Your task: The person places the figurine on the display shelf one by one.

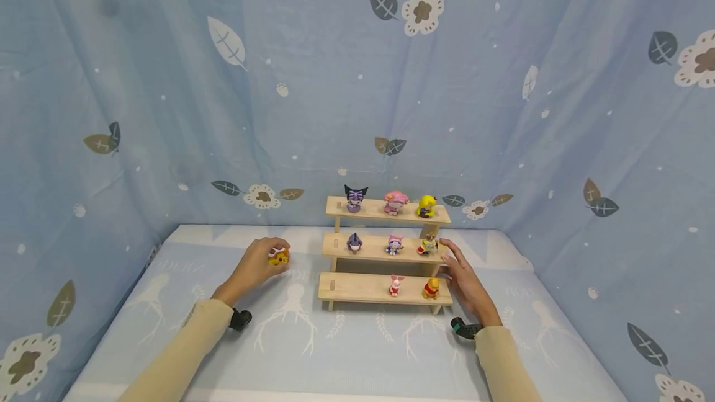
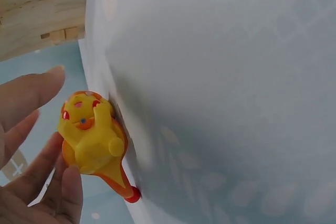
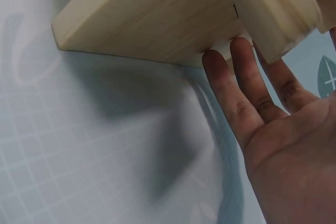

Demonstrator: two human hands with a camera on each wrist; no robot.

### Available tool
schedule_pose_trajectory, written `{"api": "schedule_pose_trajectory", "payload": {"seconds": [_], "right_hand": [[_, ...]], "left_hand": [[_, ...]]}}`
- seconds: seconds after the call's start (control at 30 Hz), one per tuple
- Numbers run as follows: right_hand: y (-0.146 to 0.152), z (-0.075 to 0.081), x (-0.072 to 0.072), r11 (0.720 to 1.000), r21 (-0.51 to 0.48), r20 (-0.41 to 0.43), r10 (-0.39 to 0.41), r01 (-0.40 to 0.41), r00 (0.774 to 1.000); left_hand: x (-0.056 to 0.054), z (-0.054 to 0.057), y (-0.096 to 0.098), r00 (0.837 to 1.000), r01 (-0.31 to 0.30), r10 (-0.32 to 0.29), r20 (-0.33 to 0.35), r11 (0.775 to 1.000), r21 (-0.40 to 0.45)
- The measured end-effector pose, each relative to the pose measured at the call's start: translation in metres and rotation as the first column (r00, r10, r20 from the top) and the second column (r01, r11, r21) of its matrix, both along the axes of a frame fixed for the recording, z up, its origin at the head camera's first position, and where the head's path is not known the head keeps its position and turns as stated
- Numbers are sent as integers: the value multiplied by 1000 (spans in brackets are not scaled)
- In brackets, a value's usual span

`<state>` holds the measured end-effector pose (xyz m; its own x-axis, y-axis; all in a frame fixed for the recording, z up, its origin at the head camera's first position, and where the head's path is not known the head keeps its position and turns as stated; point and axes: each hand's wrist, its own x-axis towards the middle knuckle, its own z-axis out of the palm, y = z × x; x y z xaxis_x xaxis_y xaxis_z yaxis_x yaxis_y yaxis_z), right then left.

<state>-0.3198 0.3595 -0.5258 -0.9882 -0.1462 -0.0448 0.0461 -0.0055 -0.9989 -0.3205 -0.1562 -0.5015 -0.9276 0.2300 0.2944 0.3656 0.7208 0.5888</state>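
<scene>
My left hand [image 1: 261,260] holds a small yellow and orange figurine [image 1: 278,257] low over the table, left of a three-tier wooden shelf [image 1: 357,290]. In the left wrist view the figurine [image 2: 92,140] shows red cheeks and a red-tipped tail. Fingertips touch its side there, while one finger stands apart from it. My right hand [image 1: 465,278] is at the shelf's right end. Seen from the right wrist, its extended fingers [image 3: 231,95] reach to the shelf's wooden end support [image 3: 152,19]; some fingertips are partly hidden behind the wood.
Three figurines, including a pink one [image 1: 395,202], stand on the top tier. A shark-like one [image 1: 354,242] is among three on the middle tier. On the lowest stand a pink pig [image 1: 396,285] and a red-shirted bear [image 1: 431,288]. Patterned curtains [image 1: 313,79] surround the table [image 1: 357,358].
</scene>
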Motion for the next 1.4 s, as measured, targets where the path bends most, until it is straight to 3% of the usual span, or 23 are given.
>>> {"api": "schedule_pose_trajectory", "payload": {"seconds": [0.47,0.7,0.9,1.1,1.4], "right_hand": [[-3,0,-2,1000,11,6,-10,10,1000],[-3,-1,-1,1000,9,3,1,-1,1000],[-2,0,0,1000,0,0,1,-1,1000],[-1,0,0,1000,4,-4,-1,1,1000],[0,0,0,1000,2,14,-19,19,1000]], "left_hand": [[-11,-1,-6,990,-12,29,139,993,-120],[-10,-3,-9,992,14,6,123,987,-160],[-9,-5,-14,996,-33,50,80,978,-205],[-6,0,-19,997,-53,60,47,989,-138],[-2,6,-23,1000,-19,19,7,1000,9]]}}
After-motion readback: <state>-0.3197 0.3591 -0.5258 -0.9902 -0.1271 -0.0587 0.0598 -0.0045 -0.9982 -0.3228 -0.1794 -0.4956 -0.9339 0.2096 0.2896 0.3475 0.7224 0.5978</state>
